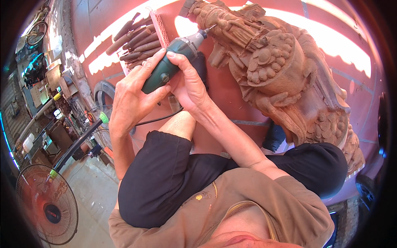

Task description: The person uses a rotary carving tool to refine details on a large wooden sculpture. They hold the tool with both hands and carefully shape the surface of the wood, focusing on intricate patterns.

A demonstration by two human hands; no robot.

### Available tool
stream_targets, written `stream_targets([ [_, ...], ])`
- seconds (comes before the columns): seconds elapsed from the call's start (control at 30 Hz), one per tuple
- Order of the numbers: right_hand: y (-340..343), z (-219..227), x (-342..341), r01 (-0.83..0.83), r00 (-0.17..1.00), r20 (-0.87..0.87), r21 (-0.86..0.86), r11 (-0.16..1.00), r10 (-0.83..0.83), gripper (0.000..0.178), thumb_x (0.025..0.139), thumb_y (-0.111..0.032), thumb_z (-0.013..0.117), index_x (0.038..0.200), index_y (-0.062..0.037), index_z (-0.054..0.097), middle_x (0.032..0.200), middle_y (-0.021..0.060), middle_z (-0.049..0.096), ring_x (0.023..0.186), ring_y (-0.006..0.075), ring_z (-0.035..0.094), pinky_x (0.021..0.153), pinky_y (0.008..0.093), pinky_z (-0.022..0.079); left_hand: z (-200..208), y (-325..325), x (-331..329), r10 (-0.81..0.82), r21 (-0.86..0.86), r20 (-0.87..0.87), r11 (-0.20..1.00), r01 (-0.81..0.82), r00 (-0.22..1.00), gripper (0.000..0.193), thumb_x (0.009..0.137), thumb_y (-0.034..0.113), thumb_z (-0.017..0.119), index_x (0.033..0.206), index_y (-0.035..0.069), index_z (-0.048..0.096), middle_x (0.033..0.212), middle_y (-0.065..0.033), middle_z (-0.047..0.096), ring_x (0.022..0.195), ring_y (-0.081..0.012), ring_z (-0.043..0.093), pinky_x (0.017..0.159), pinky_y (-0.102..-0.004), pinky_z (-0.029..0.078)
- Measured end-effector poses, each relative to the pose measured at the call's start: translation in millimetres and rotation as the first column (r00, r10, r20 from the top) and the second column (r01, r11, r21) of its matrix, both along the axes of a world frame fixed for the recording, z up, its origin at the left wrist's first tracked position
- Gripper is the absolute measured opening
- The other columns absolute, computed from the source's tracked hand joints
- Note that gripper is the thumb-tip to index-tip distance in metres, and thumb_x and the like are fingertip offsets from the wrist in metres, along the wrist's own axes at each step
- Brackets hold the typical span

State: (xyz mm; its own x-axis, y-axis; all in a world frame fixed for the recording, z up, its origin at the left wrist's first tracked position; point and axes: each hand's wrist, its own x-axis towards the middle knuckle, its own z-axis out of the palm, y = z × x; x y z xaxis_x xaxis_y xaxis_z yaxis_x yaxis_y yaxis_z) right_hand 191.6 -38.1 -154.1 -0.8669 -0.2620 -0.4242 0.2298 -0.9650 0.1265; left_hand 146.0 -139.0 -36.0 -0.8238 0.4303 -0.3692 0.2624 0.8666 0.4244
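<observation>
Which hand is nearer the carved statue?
Right: the right hand, on the green rotary tool, is left of the statue; the left hand, also on it, is farther left.

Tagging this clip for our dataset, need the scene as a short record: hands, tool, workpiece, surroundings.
Left hand: gripping green rotary tool
Right hand: on the same tool, thumb along its body
Tool tip: pointed at the carving; contact unclear
Workpiece: brown carved figure, to the tool's right
Behind hands: wooden-handled tools beside a pink perforated panel
Lower left: round fan
Floor: reddish tiles
</observation>
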Motion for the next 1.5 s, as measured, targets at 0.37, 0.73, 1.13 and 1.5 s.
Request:
stream_targets([
  [0.37, -2.5, 0.2, 1.3, -0.012, 1.000, 0.003, -0.049, 0.999, 0.012, 0.036, 0.095, -0.029, 0.075, 0.122, -0.0096, 0.063, 0.105, 0.0022, 0.070, 0.094, 0.0120, 0.070, 0.082, 0.0313, 0.061, -0.2, -5.8, 4.1, 0.031, -0.024, 0.003, 0.999, -0.031, 1.000, 0.079, 0.077, 0.018, 0.084, 0.152, 0.019, 0.057, 0.124, -0.0179, 0.072, 0.107, -0.0355, 0.072, 0.093, -0.0430, 0.058],
  [0.73, -5.2, -1.5, 5.1, -0.022, 1.000, 0.010, -0.043, 0.999, 0.022, 0.035, 0.095, -0.028, 0.075, 0.121, -0.0085, 0.062, 0.105, 0.0020, 0.069, 0.096, 0.0125, 0.069, 0.086, 0.0329, 0.060, -6.4, -11.8, 9.8, 0.044, 0.023, -0.005, 0.999, -0.044, 0.999, 0.080, 0.077, 0.018, 0.085, 0.151, 0.018, 0.058, 0.125, -0.0177, 0.072, 0.107, -0.0342, 0.073, 0.093, -0.0426, 0.058],
  [1.13, -14.8, -4.3, 12.1, -0.045, 0.998, 0.043, 0.000, 0.999, 0.045, 0.037, 0.094, -0.029, 0.075, 0.121, -0.0077, 0.061, 0.106, 0.0024, 0.067, 0.096, 0.0126, 0.068, 0.084, 0.0331, 0.060, -14.3, -24.9, 17.8, 0.045, 0.056, -0.021, 0.997, -0.044, 0.999, 0.080, 0.076, 0.018, 0.085, 0.151, 0.016, 0.058, 0.126, -0.0187, 0.072, 0.106, -0.0340, 0.073, 0.094, -0.0423, 0.058],
  [1.5, -0.5, -2.5, 4.9, -0.008, 1.000, 0.003, 0.071, 0.997, 0.008, 0.036, 0.093, -0.030, 0.076, 0.118, -0.0092, 0.062, 0.105, 0.0026, 0.067, 0.096, 0.0121, 0.068, 0.080, 0.0325, 0.061, -14.1, -11.4, 8.6, 0.041, 0.063, -0.001, 0.997, -0.041, 0.999, 0.078, 0.077, 0.015, 0.084, 0.151, 0.015, 0.058, 0.133, -0.0185, 0.070, 0.114, -0.0316, 0.072, 0.096, -0.0411, 0.057],
])
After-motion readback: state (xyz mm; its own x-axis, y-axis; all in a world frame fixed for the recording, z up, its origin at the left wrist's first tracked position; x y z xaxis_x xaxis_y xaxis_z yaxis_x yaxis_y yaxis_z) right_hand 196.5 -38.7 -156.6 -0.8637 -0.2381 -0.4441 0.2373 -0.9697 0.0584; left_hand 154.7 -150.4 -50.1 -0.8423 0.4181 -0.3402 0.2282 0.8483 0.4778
